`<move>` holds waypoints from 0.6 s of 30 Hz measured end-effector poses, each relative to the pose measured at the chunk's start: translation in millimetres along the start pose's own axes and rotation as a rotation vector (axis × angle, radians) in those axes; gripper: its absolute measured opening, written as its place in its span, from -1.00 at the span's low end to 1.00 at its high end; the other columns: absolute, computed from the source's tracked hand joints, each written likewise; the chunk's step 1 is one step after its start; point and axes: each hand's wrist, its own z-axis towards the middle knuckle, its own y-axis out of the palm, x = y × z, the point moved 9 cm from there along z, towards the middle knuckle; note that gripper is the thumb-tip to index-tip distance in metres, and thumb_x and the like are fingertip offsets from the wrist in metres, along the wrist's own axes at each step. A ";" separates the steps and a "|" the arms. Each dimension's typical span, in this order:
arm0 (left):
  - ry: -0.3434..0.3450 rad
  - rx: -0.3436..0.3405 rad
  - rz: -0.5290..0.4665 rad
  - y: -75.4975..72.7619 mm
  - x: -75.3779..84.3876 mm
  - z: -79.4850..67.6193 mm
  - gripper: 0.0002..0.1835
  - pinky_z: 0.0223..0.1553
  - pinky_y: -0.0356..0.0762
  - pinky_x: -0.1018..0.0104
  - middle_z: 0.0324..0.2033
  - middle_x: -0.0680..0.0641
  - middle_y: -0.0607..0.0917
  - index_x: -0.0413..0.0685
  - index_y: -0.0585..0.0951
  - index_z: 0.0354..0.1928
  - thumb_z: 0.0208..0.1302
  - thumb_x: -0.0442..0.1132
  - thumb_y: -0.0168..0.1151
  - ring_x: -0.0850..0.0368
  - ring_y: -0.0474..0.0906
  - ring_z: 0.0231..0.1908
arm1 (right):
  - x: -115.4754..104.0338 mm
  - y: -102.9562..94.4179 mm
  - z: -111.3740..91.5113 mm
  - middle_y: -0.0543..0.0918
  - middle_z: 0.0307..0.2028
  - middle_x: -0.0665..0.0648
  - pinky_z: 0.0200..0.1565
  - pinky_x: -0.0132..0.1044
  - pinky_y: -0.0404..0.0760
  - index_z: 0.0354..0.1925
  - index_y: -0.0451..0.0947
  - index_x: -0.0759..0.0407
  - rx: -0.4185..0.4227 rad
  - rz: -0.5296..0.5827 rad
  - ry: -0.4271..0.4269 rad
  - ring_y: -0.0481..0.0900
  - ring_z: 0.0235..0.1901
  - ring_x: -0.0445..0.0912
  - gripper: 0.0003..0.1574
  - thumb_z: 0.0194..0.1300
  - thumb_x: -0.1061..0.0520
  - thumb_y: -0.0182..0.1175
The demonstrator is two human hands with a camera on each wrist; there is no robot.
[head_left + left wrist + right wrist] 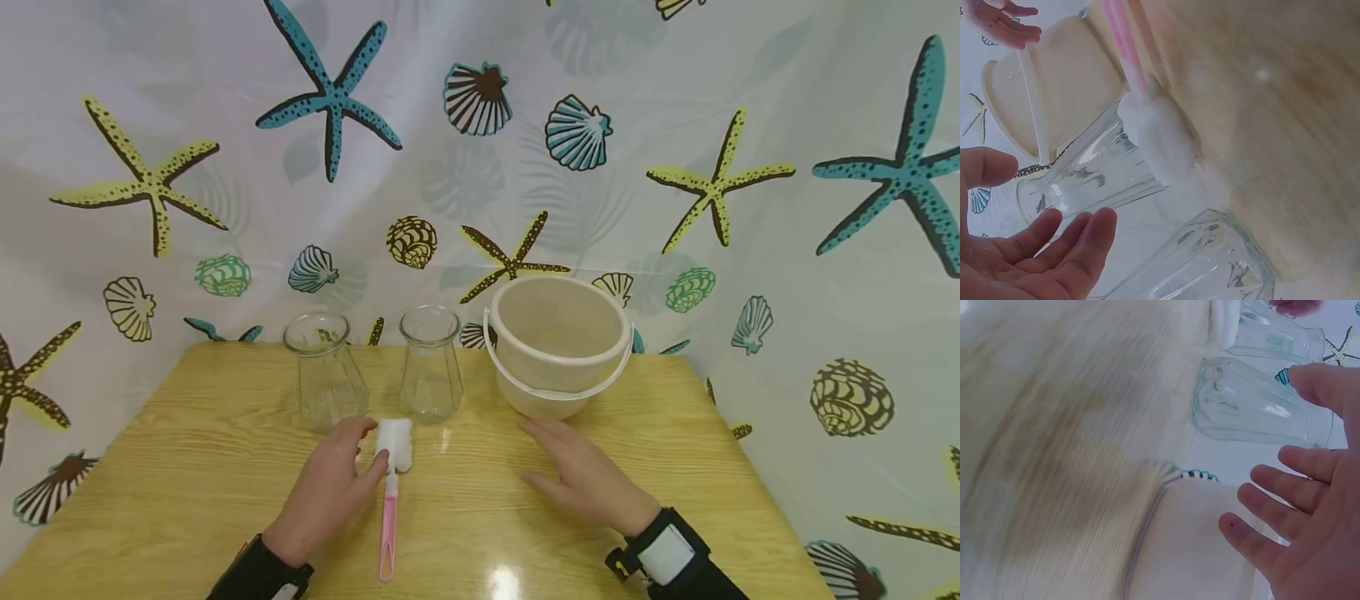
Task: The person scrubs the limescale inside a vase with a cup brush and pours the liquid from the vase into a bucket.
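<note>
On the wooden table lies a sponge brush (403,442) with a white head and a pink handle pointing toward me. Just left of its head hovers my left hand (333,483), thumb and fingers spread apart. The left wrist view shows nothing in that hand's grasp. My right hand (581,475) is over the table in front of a cream bucket (558,383), its fingers loosely extended and holding nothing in the right wrist view. Two clear glass vases stand behind the brush: a wider one (330,387) on the left and a narrower one (431,379) beside it.
The bucket's white handle hangs down across its front. Behind the table (225,467) and along its sides hangs a white curtain (510,183) printed with starfish and shells. Glare spots the table's near part.
</note>
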 end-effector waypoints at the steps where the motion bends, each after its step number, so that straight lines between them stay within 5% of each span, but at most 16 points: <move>1: -0.003 -0.002 -0.013 0.3 0.1 3.0 -0.54 -0.29 0.56 0.04 -0.06 -0.19 0.57 -0.23 0.47 0.08 0.23 -0.09 0.23 0.00 0.51 -0.21 | -1.8 1.6 3.8 0.35 0.28 0.20 0.16 0.05 0.36 0.35 0.24 0.18 -0.001 0.011 -0.007 0.21 0.23 -0.03 -0.20 0.28 -0.12 0.21; 6: -0.018 -0.009 -0.067 4.1 0.6 17.5 -0.42 -0.15 0.51 -0.04 0.08 -0.21 0.45 -0.24 0.35 0.20 0.26 -0.05 0.19 -0.03 0.43 -0.07 | -9.0 12.0 21.8 0.17 0.38 0.18 0.24 0.04 0.25 0.43 0.09 0.17 -0.010 0.061 -0.028 0.08 0.30 -0.02 -0.11 0.31 -0.16 0.15; 18: -0.064 -0.035 -0.134 18.4 -0.1 50.2 -0.20 0.13 0.29 -0.14 0.28 -0.28 0.23 -0.27 0.12 0.36 0.24 -0.01 0.20 -0.08 0.14 0.23 | -19.7 15.1 66.4 0.10 0.39 0.27 0.27 0.07 0.17 0.46 -0.03 0.22 0.056 0.158 -0.023 0.01 0.32 0.02 -0.03 0.33 -0.21 0.10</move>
